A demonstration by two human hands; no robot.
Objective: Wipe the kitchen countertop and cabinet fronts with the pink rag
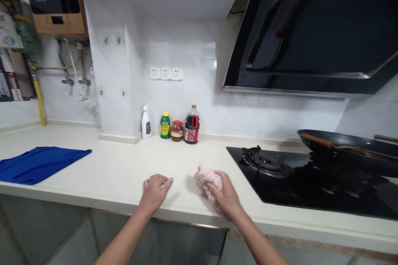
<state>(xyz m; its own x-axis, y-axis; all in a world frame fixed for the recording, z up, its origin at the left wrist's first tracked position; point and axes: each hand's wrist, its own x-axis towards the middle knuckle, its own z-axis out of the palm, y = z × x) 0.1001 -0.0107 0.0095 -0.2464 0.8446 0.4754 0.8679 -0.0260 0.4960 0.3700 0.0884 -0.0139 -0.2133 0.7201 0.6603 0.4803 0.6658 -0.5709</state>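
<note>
My right hand (228, 198) is closed round a crumpled pale pink cleaning cloth (209, 178) just above or on the white countertop (124, 165), left of the gas hob. My left hand (154, 192) is near the counter's front part, its fingers loosely bent and the thumb held apart, with nothing seen in it. Between the two hands lies a stretch of bare counter. Whether the left fingertips touch the surface I cannot tell.
Against the wall stand a white spray bottle (146, 123), a green bottle (165, 126), a red-lidded jar (177, 131) and a dark sauce bottle (191, 126). A blue cloth (40, 163) lies left. Right, a wok (351, 149) rests on the hob (280, 186) beneath the range hood (311, 37).
</note>
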